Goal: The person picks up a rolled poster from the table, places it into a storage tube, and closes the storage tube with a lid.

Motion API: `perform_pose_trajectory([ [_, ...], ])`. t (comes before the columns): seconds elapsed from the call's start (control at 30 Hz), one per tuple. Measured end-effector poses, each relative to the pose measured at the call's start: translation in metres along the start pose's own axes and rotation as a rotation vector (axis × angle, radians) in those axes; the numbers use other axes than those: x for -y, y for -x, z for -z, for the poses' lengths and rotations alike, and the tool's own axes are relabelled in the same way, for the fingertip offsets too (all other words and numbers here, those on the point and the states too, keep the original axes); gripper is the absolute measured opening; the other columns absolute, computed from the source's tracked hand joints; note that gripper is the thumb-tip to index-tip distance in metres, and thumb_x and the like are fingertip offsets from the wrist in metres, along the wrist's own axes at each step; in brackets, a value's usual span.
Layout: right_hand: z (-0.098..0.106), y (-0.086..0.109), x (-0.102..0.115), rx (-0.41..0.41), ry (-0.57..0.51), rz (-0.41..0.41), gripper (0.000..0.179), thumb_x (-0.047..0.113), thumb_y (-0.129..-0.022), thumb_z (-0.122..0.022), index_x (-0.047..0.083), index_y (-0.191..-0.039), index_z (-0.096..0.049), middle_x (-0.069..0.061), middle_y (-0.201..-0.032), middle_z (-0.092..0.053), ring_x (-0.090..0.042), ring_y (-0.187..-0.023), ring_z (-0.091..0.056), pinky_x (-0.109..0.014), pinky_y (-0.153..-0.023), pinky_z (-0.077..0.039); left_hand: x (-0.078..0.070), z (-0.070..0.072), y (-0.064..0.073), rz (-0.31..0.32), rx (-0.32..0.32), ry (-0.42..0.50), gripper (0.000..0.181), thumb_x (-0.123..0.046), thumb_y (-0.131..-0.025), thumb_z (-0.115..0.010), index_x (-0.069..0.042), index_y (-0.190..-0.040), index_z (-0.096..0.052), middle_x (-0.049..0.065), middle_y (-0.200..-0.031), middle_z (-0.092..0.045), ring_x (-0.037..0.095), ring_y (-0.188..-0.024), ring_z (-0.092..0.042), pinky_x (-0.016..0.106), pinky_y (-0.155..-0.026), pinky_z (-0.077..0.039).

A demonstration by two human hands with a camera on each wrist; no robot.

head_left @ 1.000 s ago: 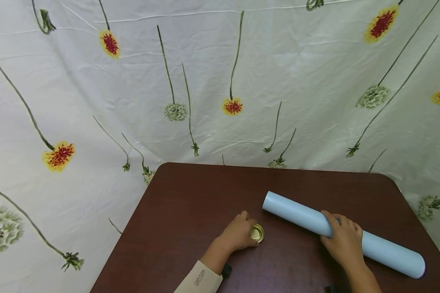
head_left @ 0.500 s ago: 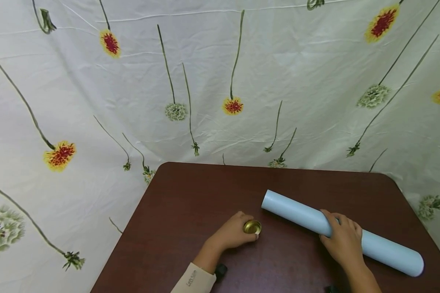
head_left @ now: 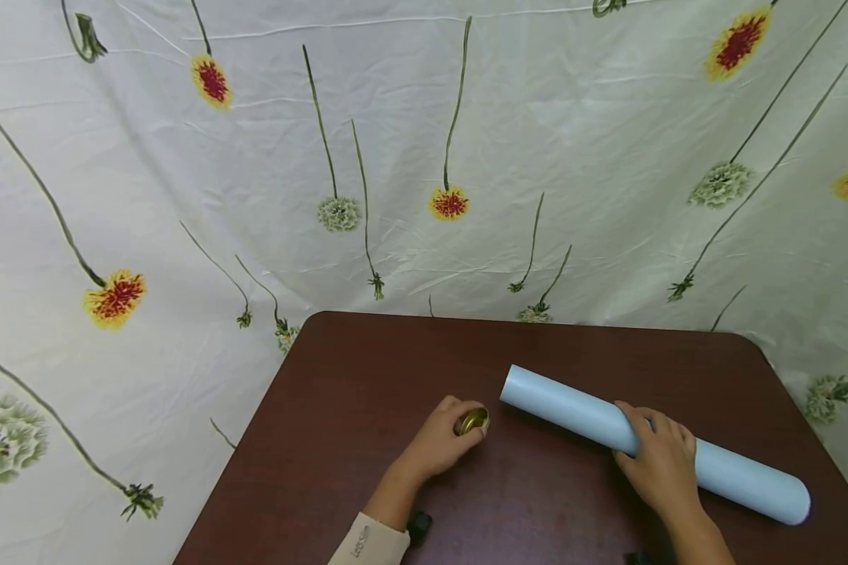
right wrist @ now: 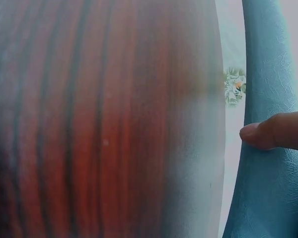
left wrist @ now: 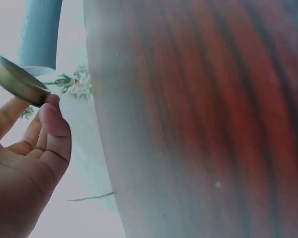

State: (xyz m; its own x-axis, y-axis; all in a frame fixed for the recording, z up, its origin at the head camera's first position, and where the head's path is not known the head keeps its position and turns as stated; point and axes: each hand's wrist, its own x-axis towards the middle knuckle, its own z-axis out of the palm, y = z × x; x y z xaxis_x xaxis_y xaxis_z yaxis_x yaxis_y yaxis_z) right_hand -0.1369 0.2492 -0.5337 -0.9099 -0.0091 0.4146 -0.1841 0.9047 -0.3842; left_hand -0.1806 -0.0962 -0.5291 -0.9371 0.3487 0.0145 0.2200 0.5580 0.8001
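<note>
Between the thumb and fingers of my left hand (head_left: 434,443) a small round gold-coloured metal lid (head_left: 472,421) is pinched by its edge, tilted, its hollow side partly showing in the head view. In the left wrist view the lid (left wrist: 20,84) appears edge-on at the fingertips. A long light blue cylinder (head_left: 565,406) lies slantwise across the right half of the table. My right hand (head_left: 660,463) grips it around the middle, fingers over the top and thumb on the near side. The thumb (right wrist: 268,135) presses the blue surface in the right wrist view.
The dark brown wooden table (head_left: 367,377) has rounded far corners. Behind it and to the sides hangs a white cloth (head_left: 268,157) printed with flowers. The cylinder's left end lies a short way right of the left hand.
My left hand has lifted the gold lid, tilted it, and shifted slightly left and away from me. The right hand keeps its grip on the cylinder, which has barely shifted.
</note>
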Motion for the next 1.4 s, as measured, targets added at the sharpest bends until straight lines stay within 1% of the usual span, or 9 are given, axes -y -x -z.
perform_pose_trajectory([
  [0.17,-0.001,0.0,0.001,-0.009,-0.005,0.016,0.085,0.001,-0.062,-0.09,0.015,-0.139,-0.056,-0.024,-0.123,-0.059,-0.049,-0.11,-0.054,-0.063,-0.095,-0.029,0.002,0.004,0.0,-0.017,-0.081,0.027,0.038,-0.036,-0.098,-0.059,-0.018,-0.131,-0.065,0.0,-0.112,-0.059,0.01,-0.086,-0.052,0.024,-0.071,-0.045],
  [0.33,-0.001,0.0,0.003,-0.013,-0.015,0.034,0.084,0.001,-0.062,-0.09,0.015,-0.139,-0.057,-0.024,-0.123,-0.059,-0.049,-0.11,-0.053,-0.064,-0.095,-0.029,0.003,0.008,-0.001,-0.015,-0.12,0.065,0.039,-0.035,-0.101,-0.057,-0.015,-0.133,-0.063,-0.001,-0.11,-0.06,0.009,-0.084,-0.052,0.023,-0.071,-0.046],
  [0.6,-0.002,-0.001,0.006,-0.005,-0.029,0.051,0.083,0.002,-0.063,-0.09,0.014,-0.139,-0.057,-0.023,-0.124,-0.058,-0.048,-0.112,-0.052,-0.064,-0.096,-0.028,0.003,0.013,0.0,-0.001,-0.14,0.113,0.042,-0.039,-0.103,-0.054,-0.013,-0.136,-0.061,0.0,-0.113,-0.062,0.012,-0.095,-0.058,0.025,-0.077,-0.049],
  [0.67,-0.002,-0.001,0.007,-0.005,-0.033,0.055,0.084,0.001,-0.063,-0.09,0.015,-0.139,-0.057,-0.022,-0.124,-0.058,-0.048,-0.113,-0.052,-0.064,-0.096,-0.028,0.004,0.014,0.0,-0.005,-0.147,0.121,0.042,-0.04,-0.104,-0.053,-0.013,-0.135,-0.062,0.0,-0.113,-0.062,0.012,-0.095,-0.059,0.026,-0.078,-0.05],
  [0.8,-0.003,0.001,0.009,-0.012,-0.045,0.07,0.086,0.0,-0.061,-0.091,0.017,-0.138,-0.058,-0.021,-0.123,-0.059,-0.047,-0.113,-0.053,-0.065,-0.096,-0.029,0.004,0.014,0.0,-0.004,-0.166,0.139,0.042,-0.042,-0.104,-0.054,-0.014,-0.134,-0.063,-0.002,-0.111,-0.063,0.012,-0.097,-0.059,0.028,-0.084,-0.05],
  [0.9,-0.004,0.001,0.01,-0.018,-0.055,0.088,0.087,0.0,-0.059,-0.092,0.018,-0.138,-0.059,-0.02,-0.123,-0.06,-0.046,-0.113,-0.053,-0.064,-0.096,-0.029,0.004,0.014,-0.001,-0.006,-0.182,0.145,0.042,-0.042,-0.103,-0.055,-0.015,-0.134,-0.063,-0.003,-0.109,-0.063,0.011,-0.097,-0.059,0.03,-0.089,-0.051],
  [1.0,-0.005,0.002,0.013,-0.019,-0.064,0.102,0.089,-0.001,-0.059,-0.093,0.018,-0.138,-0.059,-0.019,-0.123,-0.06,-0.045,-0.114,-0.053,-0.064,-0.097,-0.029,0.004,0.014,-0.002,-0.017,-0.197,0.142,0.041,-0.041,-0.103,-0.056,-0.016,-0.133,-0.064,-0.004,-0.108,-0.063,0.01,-0.097,-0.059,0.031,-0.091,-0.052],
  [1.23,-0.005,0.004,0.018,-0.016,-0.084,0.123,0.089,-0.001,-0.058,-0.092,0.019,-0.139,-0.059,-0.019,-0.124,-0.059,-0.042,-0.116,-0.052,-0.065,-0.098,-0.028,0.003,0.015,-0.002,-0.036,-0.205,0.145,0.042,-0.042,-0.103,-0.057,-0.015,-0.134,-0.064,-0.003,-0.108,-0.064,0.011,-0.097,-0.061,0.03,-0.091,-0.052],
  [1.4,-0.005,0.005,0.021,-0.005,-0.095,0.138,0.09,0.0,-0.059,-0.092,0.019,-0.14,-0.058,-0.018,-0.125,-0.059,-0.04,-0.116,-0.052,-0.064,-0.098,-0.028,0.003,0.013,-0.002,-0.039,-0.209,0.139,0.042,-0.042,-0.102,-0.057,-0.016,-0.134,-0.064,-0.003,-0.107,-0.063,0.012,-0.098,-0.061,0.028,-0.089,-0.052],
])
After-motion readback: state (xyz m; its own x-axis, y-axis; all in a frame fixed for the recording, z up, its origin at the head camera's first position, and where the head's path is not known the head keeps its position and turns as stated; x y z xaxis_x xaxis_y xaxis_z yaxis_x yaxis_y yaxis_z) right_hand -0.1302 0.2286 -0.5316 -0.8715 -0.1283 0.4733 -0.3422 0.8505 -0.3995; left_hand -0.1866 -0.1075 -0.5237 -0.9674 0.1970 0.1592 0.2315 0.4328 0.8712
